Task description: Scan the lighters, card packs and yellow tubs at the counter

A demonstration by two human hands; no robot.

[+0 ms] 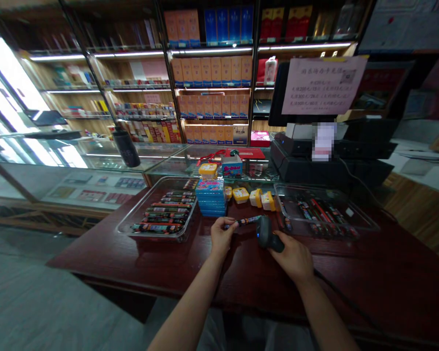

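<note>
My left hand pinches one end of a slim, dark, colourfully printed stick-shaped packet above the table. Wrapped round the handle of a black barcode scanner is my right hand; the scanner's head is close to the packet's far end, and a small blue light shows on its side. A clear plastic tray on the left holds several similar packets. Another clear tray stands on the right, with more dark and red sticks showing at it.
Behind my hands are a stack of blue boxes and several yellow-lidded tubs. A glass counter runs behind the dark red table. A black bottle stands on it. The scanner's cable trails right. A monitor stands back right.
</note>
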